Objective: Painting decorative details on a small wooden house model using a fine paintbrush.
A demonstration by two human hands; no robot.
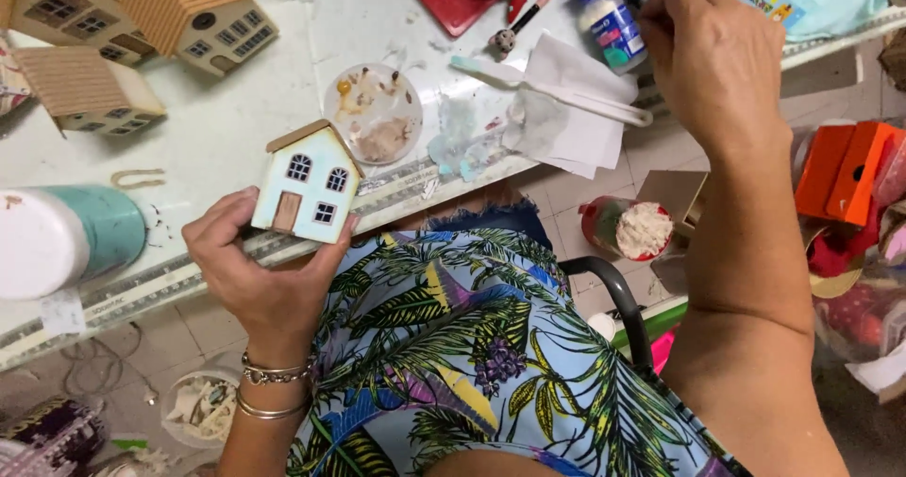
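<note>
**Miniature house in left grip, right hand at glue bottle**

Left hand (260, 269) grip clamped on 1 pale-blue miniature house (309, 183), upright, over the tabletop (245, 109) edge. Right hand (717, 57) reaches beside the glue bottle (613, 29); whether its grip is closed cannot be told. Paint palette (374, 112) lies just beyond the house.

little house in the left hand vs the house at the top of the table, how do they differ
The held house is painted pale blue; the top house is bare tan wood. The held house has a smooth brown roof; the top house's roof is ribbed. The left hand holds the held house upright; the top house stands tilted on the white table. Both have small windows.
</note>
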